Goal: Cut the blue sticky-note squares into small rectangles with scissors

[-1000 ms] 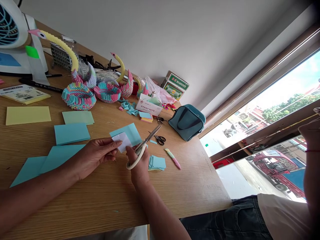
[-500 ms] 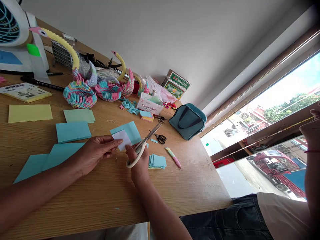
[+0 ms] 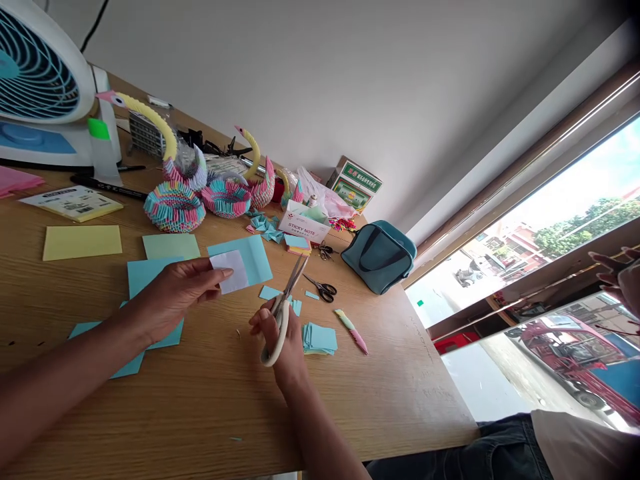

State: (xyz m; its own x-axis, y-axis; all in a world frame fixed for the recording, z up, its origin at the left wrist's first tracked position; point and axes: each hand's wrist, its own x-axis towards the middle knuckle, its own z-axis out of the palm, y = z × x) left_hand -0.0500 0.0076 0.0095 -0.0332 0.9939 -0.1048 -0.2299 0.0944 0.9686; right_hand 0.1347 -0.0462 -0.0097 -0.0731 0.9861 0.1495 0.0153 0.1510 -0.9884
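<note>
My left hand [image 3: 183, 290] pinches a white paper square [image 3: 229, 269] between thumb and fingers. Behind the square is a larger blue paper sheet [image 3: 259, 259], apparently held along with it. My right hand [image 3: 287, 353] is closed round cream-handled scissors [image 3: 287, 293], whose blades point up and away from me, apart from the paper. Cut blue strips [image 3: 270, 292] lie close to the blades. Just right of my right hand sits a pile of small blue paper pieces [image 3: 320, 339]. Larger blue sheets [image 3: 167, 338] lie partly hidden under my left forearm.
Black-handled scissors [image 3: 327, 291] and a pastel pen-shaped item [image 3: 351, 332] lie to the right. Folded-paper swans [image 3: 175, 207], a fan [image 3: 37, 73], a sticky note box [image 3: 304, 223] and a teal bag [image 3: 380, 257] stand farther back. Another person's hand [image 3: 625, 287] shows at far right.
My right hand and the scissors have drawn back from the paper. My left hand has moved left with the white square and blue sheet. The view has swung slightly left.
</note>
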